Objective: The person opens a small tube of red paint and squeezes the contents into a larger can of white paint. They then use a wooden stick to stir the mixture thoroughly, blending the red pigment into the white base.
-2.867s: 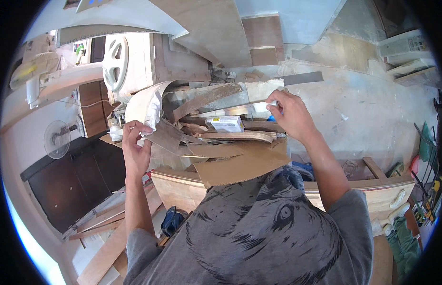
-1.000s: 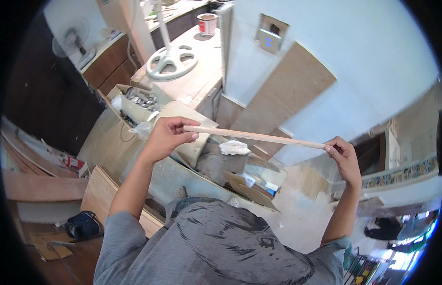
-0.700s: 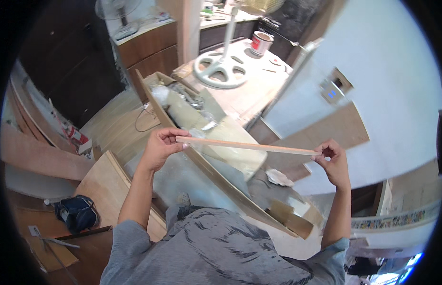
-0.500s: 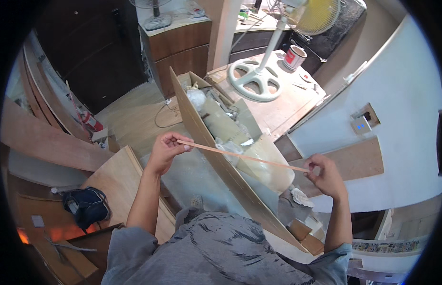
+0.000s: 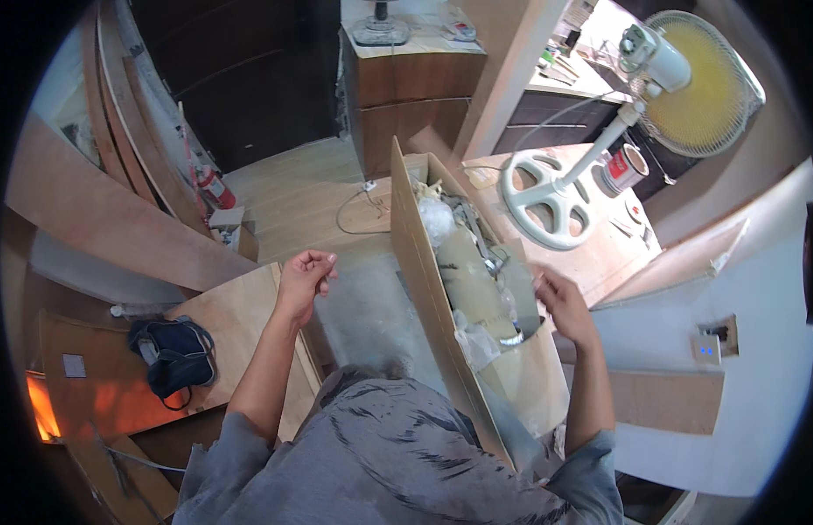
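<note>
Two bare hands rise on either side of a long cardboard box (image 5: pixel 421 280) of scraps (image 5: pixel 473 278).
The left hand (image 5: pixel 307 282) is loosely curled, thumb and fingertips apart, near a pale plywood board (image 5: pixel 236 319). The right hand (image 5: pixel 560 304) is beside the box's right side; blur hides whether its fingers meet. A pedestal fan (image 5: pixel 602 145) stands far right.

Beyond pale wood flooring (image 5: pixel 293 188), a dark door (image 5: pixel 240 79) stands near a brown cabinet (image 5: pixel 415 83).
</note>
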A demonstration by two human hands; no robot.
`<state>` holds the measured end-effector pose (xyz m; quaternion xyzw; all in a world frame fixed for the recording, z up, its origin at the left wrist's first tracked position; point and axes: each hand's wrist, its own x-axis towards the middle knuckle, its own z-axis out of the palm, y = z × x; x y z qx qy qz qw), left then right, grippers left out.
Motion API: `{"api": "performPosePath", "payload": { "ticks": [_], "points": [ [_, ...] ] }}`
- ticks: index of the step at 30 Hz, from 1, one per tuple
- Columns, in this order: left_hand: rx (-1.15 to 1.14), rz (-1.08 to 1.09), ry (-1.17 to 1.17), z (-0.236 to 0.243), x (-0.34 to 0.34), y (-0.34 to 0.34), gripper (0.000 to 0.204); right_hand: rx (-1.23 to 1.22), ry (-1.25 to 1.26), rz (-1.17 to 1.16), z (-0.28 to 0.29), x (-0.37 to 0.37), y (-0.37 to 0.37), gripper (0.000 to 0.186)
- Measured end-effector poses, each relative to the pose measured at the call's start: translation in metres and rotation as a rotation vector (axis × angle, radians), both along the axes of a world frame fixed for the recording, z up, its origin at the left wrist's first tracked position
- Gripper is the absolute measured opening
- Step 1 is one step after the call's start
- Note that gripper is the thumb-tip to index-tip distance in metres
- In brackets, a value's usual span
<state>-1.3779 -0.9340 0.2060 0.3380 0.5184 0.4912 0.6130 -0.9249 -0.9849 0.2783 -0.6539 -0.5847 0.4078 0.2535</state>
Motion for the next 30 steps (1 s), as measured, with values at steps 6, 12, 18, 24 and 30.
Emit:
{"api": "performPosePath", "payload": {
  "ticks": [6,12,18,24,30],
  "points": [
    [-0.108,0.061,0.033,-0.029,-0.041,0.041,0.029,-0.054,-0.235,0.144,-0.073,-0.044,0.095,0.039],
    [-0.146,0.096,0.026,-0.052,-0.1,0.126,0.031,-0.261,0.185,0.039,-0.032,-0.051,0.155,0.039],
    [-0.178,0.099,0.002,-0.079,-0.184,0.267,0.031,0.033,0.047,-0.5,-0.055,-0.083,0.209,0.039],
    [-0.185,-0.092,0.07,-0.048,-0.215,0.418,0.031,-0.301,-0.079,-0.248,-0.058,-0.135,0.244,0.041],
    [-0.103,-0.428,0.095,-0.024,-0.136,0.557,0.029,0.154,-0.304,-0.683,-0.065,-0.145,0.31,0.038]
  ]
}}
